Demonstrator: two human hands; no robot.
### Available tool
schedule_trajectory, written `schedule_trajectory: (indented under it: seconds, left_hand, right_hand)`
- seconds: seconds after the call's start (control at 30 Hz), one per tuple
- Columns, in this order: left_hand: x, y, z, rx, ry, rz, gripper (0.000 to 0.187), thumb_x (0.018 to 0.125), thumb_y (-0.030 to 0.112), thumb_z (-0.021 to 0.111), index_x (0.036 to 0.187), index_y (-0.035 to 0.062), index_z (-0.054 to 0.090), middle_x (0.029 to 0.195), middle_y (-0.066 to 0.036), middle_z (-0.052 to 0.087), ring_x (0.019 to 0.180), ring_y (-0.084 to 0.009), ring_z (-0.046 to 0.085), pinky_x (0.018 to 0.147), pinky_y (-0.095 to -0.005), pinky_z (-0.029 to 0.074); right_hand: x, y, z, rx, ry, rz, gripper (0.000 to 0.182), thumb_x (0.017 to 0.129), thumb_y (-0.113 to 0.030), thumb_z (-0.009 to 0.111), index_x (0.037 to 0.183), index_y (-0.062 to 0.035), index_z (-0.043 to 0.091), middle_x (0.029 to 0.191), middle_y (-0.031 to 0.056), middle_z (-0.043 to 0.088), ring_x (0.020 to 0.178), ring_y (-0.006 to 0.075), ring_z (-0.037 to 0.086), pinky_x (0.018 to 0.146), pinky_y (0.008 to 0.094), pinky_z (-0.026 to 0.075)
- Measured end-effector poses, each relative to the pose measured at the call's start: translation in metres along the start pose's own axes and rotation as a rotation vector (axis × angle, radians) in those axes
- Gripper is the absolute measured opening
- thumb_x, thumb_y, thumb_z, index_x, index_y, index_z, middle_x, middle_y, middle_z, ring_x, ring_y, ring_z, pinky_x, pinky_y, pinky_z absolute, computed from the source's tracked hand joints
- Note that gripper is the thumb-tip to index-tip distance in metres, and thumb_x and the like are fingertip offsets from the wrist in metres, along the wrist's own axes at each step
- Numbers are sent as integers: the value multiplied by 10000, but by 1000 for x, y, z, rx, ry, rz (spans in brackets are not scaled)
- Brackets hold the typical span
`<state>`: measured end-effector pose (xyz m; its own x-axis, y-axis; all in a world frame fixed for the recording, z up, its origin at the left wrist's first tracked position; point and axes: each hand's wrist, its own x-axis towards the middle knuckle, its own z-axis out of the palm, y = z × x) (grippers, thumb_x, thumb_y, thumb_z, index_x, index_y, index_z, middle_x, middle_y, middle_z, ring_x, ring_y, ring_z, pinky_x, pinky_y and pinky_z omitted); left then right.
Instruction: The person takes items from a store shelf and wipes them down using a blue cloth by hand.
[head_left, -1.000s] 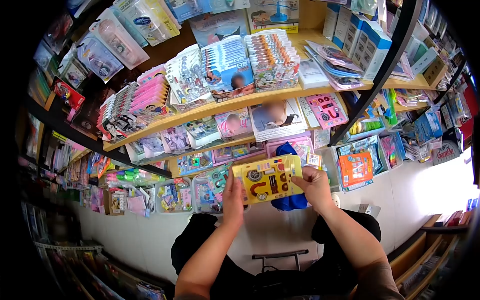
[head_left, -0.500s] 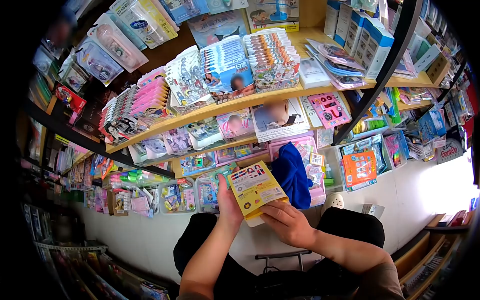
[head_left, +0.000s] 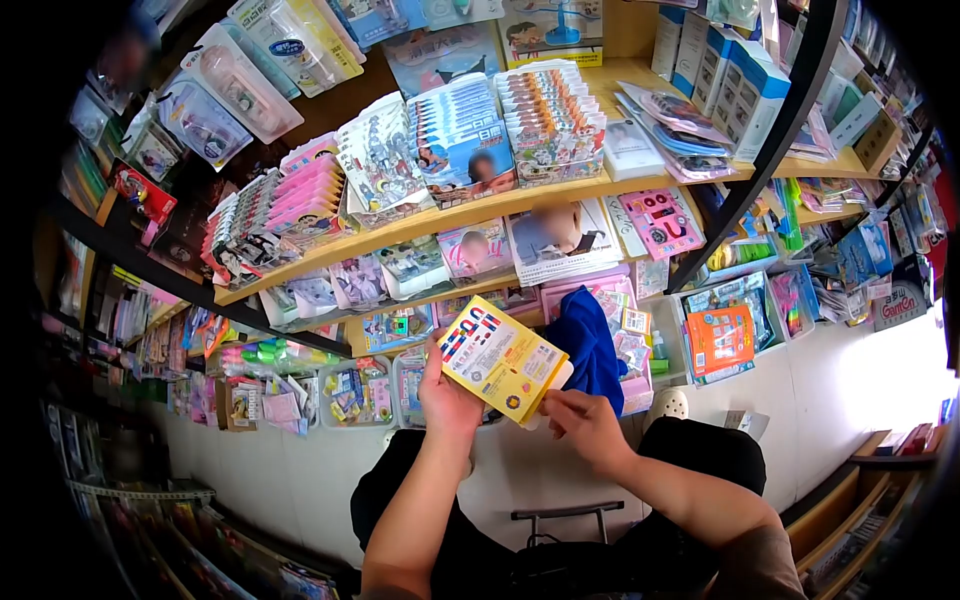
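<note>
Yellow toy pack (head_left: 503, 360) off the shelf (head_left: 420, 218), printed back up, gripped by left hand (head_left: 447, 398), right hand (head_left: 583, 425) fingers pinching its lower corner, not yet put back.

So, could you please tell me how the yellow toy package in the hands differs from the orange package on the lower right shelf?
The flat yellow toy package is held tilted in mid-air, pinched by the left hand and right hand; the orange package rests untouched, propped on the shelf. The yellow one shows a printed card face; the orange one's face is too small to read. Both are flat, rectangular retail packs.
</note>
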<state>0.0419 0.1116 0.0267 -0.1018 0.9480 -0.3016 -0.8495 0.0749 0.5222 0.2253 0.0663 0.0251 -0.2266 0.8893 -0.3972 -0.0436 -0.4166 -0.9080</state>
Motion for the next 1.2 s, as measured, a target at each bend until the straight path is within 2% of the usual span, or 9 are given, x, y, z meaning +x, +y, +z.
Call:
schedule_trajectory:
  seconds: [0.03, 0.13, 0.2, 0.3, 0.37, 0.5, 0.73, 0.87, 1.2]
  left_hand:
    - [-1, 0, 0, -10, -34, 7, 251, 949, 341, 337, 1018, 162, 499, 1109, -49, 568, 1067, -232, 516, 931, -422, 376]
    - [-3, 3, -2, -13, -79, -13, 272, 955, 339, 315, 1012, 136, 488, 1106, -47, 565, 1076, -227, 511, 930, -407, 375]
    - [-4, 8, -4, 16, -78, -53, 271, 954, 329, 320, 1014, 120, 482, 1100, -49, 565, 1074, -225, 514, 927, -396, 377]
    - [-9, 15, -5, 214, -151, -16, 167, 916, 173, 380, 1041, 99, 465, 1073, -69, 582, 965, -182, 576, 770, -317, 464]
    - [-15, 20, 0, 248, -135, -27, 207, 858, 37, 419, 1057, 86, 450, 1076, -84, 586, 899, -150, 600, 657, -257, 488]
    - [-21, 29, -1, 342, -262, -62, 311, 801, -89, 468, 1068, 68, 431, 1116, -98, 569, 942, -154, 593, 689, -232, 500]
    - [-27, 37, -5, 831, -403, -47, 262, 830, -65, 507, 1052, 42, 418, 1063, -81, 591, 973, -124, 572, 731, -221, 472]
    - [-27, 35, -4, 1011, -322, -32, 220, 842, -49, 492, 1029, 25, 404, 990, -72, 605, 881, -82, 573, 705, -202, 444]
    - [-20, 22, -14, 992, -331, 12, 171, 839, -62, 446, 978, 27, 400, 831, -36, 591, 713, -33, 524, 608, -177, 398]
  right_hand:
    - [5, 1, -4, 155, -36, 175, 219, 877, -148, 552, 1027, 0, 611, 867, 88, 599, 704, 144, 564, 667, 301, 476]
    - [13, 0, -11, 389, 78, 238, 202, 898, -160, 521, 1026, -20, 589, 892, 87, 630, 796, 173, 611, 750, 318, 497]
    - [22, 6, -24, 442, -5, 229, 198, 914, -179, 486, 1052, -48, 543, 975, 100, 624, 911, 210, 617, 812, 351, 497]
    - [25, -7, -34, 462, -73, 165, 249, 935, -207, 437, 1121, -56, 503, 1051, 100, 601, 937, 228, 614, 818, 377, 499]
    - [25, -11, -43, 467, -105, 150, 243, 933, -219, 449, 1108, -64, 516, 1000, 88, 614, 900, 212, 619, 797, 361, 501]
    - [27, -13, -60, 399, -152, 121, 245, 931, -202, 454, 1127, -74, 526, 965, 63, 622, 866, 172, 625, 749, 313, 515]
    - [27, -17, -70, 190, -100, 25, 192, 929, -117, 447, 1085, -49, 538, 944, 39, 621, 792, 112, 612, 679, 246, 507]
    - [28, -19, -68, 71, -94, -29, 185, 935, -116, 436, 1084, -57, 528, 917, 23, 617, 768, 82, 593, 651, 221, 483]
    - [28, -20, -73, 9, -26, -35, 184, 920, -105, 466, 1065, -31, 553, 847, 15, 615, 684, 66, 577, 598, 204, 472]
